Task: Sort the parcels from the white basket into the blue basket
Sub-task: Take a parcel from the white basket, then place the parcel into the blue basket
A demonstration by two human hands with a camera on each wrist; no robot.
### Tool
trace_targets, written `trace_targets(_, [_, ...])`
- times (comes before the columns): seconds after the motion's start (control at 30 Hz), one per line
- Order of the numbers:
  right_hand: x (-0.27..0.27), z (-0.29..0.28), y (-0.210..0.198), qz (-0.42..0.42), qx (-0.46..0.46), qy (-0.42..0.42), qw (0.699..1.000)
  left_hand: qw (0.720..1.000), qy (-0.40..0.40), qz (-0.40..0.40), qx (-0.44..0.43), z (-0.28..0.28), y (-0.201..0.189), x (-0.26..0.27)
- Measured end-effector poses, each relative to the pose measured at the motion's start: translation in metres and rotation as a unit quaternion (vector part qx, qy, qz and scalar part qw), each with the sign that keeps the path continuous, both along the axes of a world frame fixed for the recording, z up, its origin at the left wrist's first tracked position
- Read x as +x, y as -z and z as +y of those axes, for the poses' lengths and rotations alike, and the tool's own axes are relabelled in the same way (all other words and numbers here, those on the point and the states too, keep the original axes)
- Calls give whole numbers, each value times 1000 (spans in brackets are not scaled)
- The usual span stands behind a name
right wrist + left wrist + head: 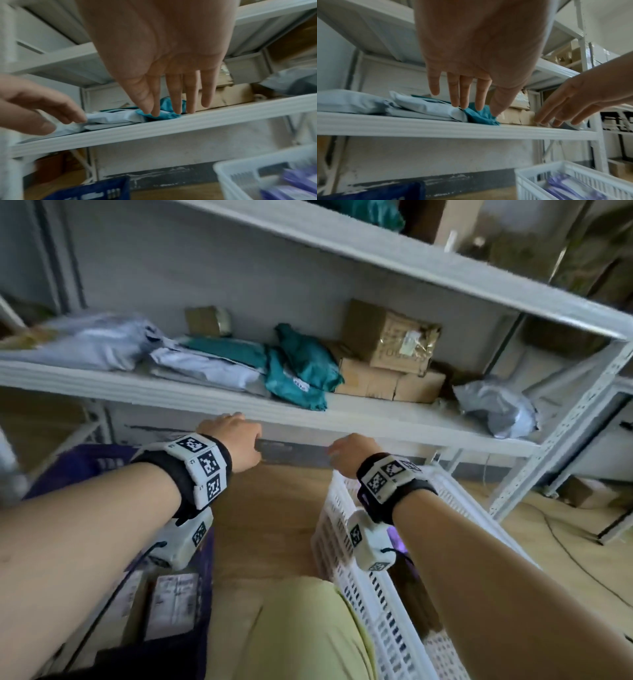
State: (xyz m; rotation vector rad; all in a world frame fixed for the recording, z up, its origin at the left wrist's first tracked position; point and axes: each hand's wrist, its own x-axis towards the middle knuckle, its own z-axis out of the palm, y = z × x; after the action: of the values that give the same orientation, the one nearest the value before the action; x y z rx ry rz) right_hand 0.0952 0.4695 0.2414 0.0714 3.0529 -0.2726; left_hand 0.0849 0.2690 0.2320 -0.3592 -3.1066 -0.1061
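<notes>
The white slatted basket (pixel 337 546) stands on the floor at the right, and a purple parcel (pixel 565 188) lies in it. The blue basket (pixel 203 563) stands at the left and holds white-labelled parcels (pixel 174 604). My left hand (pixel 233 440) hovers above the floor between the baskets, in front of the shelf edge; its fingers (pixel 467 92) are straight and hold nothing. My right hand (pixel 349 453) hangs over the far end of the white basket, with its fingers (pixel 173 97) straight and empty. Each wrist view shows the other hand beside it.
A white metal shelf (pixel 308 414) runs across just beyond both hands. It carries grey mailers (pixel 205 368), teal bags (pixel 301 371) and cardboard boxes (pixel 387 344). Another shelf board (pixel 411 261) hangs above. My leg in yellow-green trousers (pixel 301 628) lies between the baskets. Cables (pixel 565 546) trail at right.
</notes>
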Motion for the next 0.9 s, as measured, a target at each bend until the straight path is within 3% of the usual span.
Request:
trace_targets(0.17, [4, -100, -18, 13, 8, -96, 995, 997, -72, 3, 7, -91, -16, 25])
trace_targets(0.4, [-14, -197, 6, 2, 8, -197, 980, 989, -147, -28, 16, -176, 0, 35])
trace_targets(0.67, [-76, -246, 96, -97, -9, -219, 971, 974, -199, -101, 26, -214, 79, -1])
trace_targets(0.9, [-145, -261, 188, -189, -42, -142, 971, 955, -226, -188, 36, -228, 164, -58])
